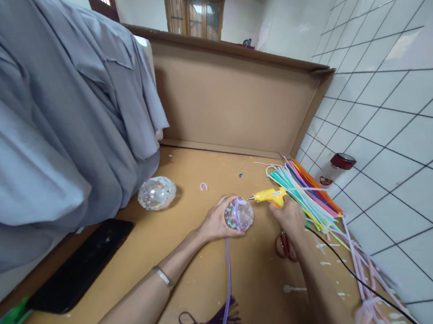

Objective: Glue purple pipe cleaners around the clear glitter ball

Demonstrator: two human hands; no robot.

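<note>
My left hand (216, 219) is wrapped round the left side of a clear ball (244, 217) dotted with coloured bits. A purple pipe cleaner (228, 282) lies across the ball and trails down toward the front edge. In my right hand (288, 216) is a yellow glue gun (269, 195), its nozzle pointing left at the ball's upper right edge. Whether the tip touches the ball is too small to tell. Below the ball, a dark purple tassel (223, 321) lies partly under the pipe cleaner. A second clear ball (157, 193) sits to the left.
Red-handled scissors (285, 245) lie beside my right wrist. Coloured pipe cleaners (309, 192) are bundled at the right, near a red-lidded jar (337, 168) and a black cord (366, 286). A black phone (84, 264) lies left, beside grey cloth (70, 115). Cardboard (234, 102) stands behind.
</note>
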